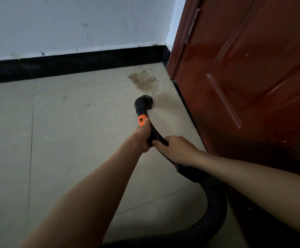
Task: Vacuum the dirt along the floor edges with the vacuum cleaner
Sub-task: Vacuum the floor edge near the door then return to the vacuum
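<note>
Head view: both left hand [143, 136] and right hand [177, 149] gripping black vacuum wand [153, 133], orange slider, round brush nozzle [144, 102] just short of dirt patch [144, 83] near door [244, 77].

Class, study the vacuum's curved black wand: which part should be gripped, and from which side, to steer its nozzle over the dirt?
Grip the curved wand just behind its orange slider, coming from above and the near side, as the left hand does. The bend fits a wrapped grip and aims the nozzle down toward the dirt patch. The right hand steadies the rear, where the ribbed hose begins.
</note>
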A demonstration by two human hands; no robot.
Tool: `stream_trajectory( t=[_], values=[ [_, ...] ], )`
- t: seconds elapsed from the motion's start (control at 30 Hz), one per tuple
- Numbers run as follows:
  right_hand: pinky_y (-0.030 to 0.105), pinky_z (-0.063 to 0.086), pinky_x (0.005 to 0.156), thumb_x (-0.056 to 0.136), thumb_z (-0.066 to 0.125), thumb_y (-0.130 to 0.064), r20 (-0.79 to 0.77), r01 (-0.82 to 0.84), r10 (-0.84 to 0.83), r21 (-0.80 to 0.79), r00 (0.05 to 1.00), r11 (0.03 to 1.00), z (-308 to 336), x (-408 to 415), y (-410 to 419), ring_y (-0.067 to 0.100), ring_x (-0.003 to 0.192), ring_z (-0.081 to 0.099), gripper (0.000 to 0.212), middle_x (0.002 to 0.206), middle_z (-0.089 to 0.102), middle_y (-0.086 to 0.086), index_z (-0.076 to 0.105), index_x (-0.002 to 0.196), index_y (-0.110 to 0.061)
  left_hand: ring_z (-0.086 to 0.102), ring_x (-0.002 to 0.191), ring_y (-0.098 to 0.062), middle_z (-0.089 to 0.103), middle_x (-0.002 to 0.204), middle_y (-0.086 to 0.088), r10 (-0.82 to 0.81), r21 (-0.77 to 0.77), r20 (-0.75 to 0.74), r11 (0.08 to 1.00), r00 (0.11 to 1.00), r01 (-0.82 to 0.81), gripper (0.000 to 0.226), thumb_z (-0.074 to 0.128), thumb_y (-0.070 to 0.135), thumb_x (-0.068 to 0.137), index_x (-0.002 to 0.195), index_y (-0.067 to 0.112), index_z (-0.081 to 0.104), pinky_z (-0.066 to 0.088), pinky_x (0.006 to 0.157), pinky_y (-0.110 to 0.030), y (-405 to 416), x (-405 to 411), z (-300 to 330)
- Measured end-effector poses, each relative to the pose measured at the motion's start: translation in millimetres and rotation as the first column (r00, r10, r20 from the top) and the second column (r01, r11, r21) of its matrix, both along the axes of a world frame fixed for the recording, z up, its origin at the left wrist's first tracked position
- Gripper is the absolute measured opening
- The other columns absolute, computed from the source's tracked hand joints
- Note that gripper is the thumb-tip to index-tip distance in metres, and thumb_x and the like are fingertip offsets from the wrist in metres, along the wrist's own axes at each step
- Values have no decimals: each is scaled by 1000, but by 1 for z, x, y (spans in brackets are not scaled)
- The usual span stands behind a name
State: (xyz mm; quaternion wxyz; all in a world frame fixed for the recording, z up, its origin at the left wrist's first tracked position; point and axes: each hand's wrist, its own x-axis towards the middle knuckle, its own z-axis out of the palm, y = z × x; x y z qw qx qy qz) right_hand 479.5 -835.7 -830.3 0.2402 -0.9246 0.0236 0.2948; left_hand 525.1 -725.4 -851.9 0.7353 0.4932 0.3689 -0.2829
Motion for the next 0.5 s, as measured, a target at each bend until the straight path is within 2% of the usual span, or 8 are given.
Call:
stream_trajectory(
  t=[0.07,0.13,0.2,0.27,0.4,0.5],
  values=[
    [35,51,69,93,41,-62,-11,0,1,28,1000,1000,-3,13,1,27,74,66,47,76,64,5,50,75,-20,46,68,-20,43,79,-8,66,-8,-17,998,998,-66,37,37,44,100,103,7,41,42,79,-34,-4,15,0],
    [32,48,64,93,43,-61,-14,19,-17,95,1000,995,-6,27,-3,20,68,62,48,71,61,2,51,72,-18,44,66,-20,41,78,-8,74,10,3,997,997,-75,37,35,44,100,99,8,41,43,78,-33,-5,30,-2],
    [29,38,55,92,47,-60,-17,18,-15,145,1000,989,-10,32,-9,14,59,53,51,62,54,-2,47,64,-18,46,66,-21,44,79,-9,75,28,23,997,997,-75,40,34,45,101,108,7,40,45,71,-34,2,39,-6],
    [27,33,56,91,49,-61,-46,27,-18,205,999,978,-18,32,-17,12,57,49,52,59,50,-5,45,61,-19,49,66,-22,46,80,-10,86,45,45,995,995,-88,46,33,49,100,123,9,38,45,62,-34,12,49,-11],
    [30,46,66,76,53,-70,-33,87,-81,311,996,946,-32,26,-21,17,76,62,51,81,62,-2,57,85,-20,51,71,-22,48,85,-10,136,41,53,990,989,-138,64,36,53,98,140,5,33,43,78,-35,34,67,-21],
    [32,50,69,69,55,-77,79,51,-70,222,994,974,-36,31,-12,14,82,62,60,90,62,-6,50,100,-26,57,83,-23,50,91,-11,153,42,56,987,987,-155,67,37,54,97,142,4,31,43,80,-34,45,84,-22]
  ],
)
